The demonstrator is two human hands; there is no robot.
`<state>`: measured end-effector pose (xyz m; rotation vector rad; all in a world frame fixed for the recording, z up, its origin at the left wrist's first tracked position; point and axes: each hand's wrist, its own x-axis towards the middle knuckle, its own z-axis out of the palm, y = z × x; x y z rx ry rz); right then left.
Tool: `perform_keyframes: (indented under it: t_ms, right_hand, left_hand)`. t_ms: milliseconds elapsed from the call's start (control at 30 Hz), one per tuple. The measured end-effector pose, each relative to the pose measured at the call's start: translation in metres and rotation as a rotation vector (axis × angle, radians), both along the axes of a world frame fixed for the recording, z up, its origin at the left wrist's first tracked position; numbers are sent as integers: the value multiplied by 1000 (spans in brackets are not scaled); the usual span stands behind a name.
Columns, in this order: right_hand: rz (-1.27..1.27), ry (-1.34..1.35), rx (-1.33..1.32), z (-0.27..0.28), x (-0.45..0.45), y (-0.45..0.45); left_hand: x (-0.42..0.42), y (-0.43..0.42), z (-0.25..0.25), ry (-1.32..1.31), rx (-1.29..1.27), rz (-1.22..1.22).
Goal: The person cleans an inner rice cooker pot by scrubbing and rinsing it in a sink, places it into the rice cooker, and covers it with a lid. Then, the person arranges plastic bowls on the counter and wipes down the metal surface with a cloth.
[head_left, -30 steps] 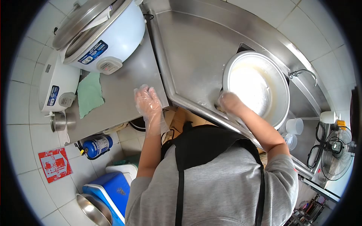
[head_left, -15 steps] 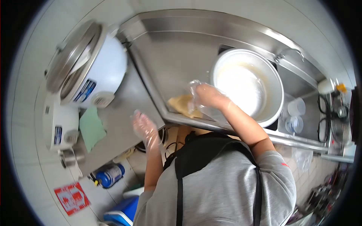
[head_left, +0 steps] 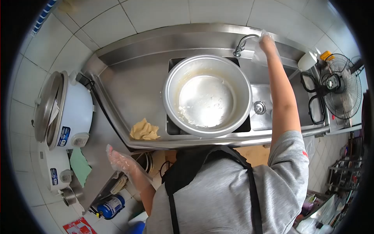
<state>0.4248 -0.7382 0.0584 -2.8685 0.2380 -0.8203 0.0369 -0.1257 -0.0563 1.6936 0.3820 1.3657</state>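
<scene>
My right hand (head_left: 267, 43), in a clear plastic glove, is raised at the spout of the curved faucet (head_left: 242, 43); its fingers are hidden behind the hand and loose plastic. Also gloved, my left hand (head_left: 120, 160) hovers by the edge of the left counter with fingers extended and nothing in it. A large metal pot (head_left: 208, 99) with whitish residue inside rests over the dark opening beside the sink basin. The crumpled yellow cloth (head_left: 144, 130) lies on the steel surface left of the pot, near the front rim.
Rice cookers (head_left: 74, 113) and a green cloth (head_left: 80, 166) are on the left counter (head_left: 97, 171). A sink basin (head_left: 260, 89) with a drain lies right of the pot. Farther right are a fan (head_left: 337, 84) and a white container (head_left: 307, 61). A blue extinguisher (head_left: 111, 206) is below.
My right hand has let go of the yellow cloth and moved up and right to the faucet. My left hand stays near the left counter. The view has turned to the right.
</scene>
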Motion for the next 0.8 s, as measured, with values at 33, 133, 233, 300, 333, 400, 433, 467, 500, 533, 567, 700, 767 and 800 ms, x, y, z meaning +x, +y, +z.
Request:
perform_keyframes:
  t_ms: [33,133,233,300,333,400,433,467,500,533,567,700,767,800]
  right_hand:
    - [59,65,-21,-8,12,-16]
    - [213,197,-54,-26,39,-36]
    - [360,240,46,-22,39,-19]
    - [395,216,260,-37,45,-7]
    - [346,253,299,-36,47,7]
    - [303,237,241,-34,40,46]
    - [240,210,396,-40,47,67]
    - [241,33,486,-56,52,83]
    - [230,46,547,-41,39,96]
    - [299,25,473,-30,28,97]
    - [372,1,397,-24,22,91]
    - [179,-181,394,-91,77,22]
    - [164,-87,375,-103,77,-9]
    - [180,51,257,-111,84,-21]
  left_hand:
    - [2,-18,7,54,74,70]
    - [-2,-63,20,182,146,220]
    - [-1,-100,27,180,-24,247]
    - [4,-128,38,174,-58,270]
    - [7,-137,38,197,-25,272]
    - [16,-154,37,248,39,260]
    - [25,-169,41,166,-181,167]
    - [38,-185,47,89,-399,68]
    - [45,-198,51,21,-616,-30]
    - [47,-200,39,107,-344,-99]
    - [52,-209,44,180,-198,-78]
    - [57,-219,57,234,88,-48]
    - [47,-204,51,183,31,-36]
    - [38,-189,45,176,-19,-20]
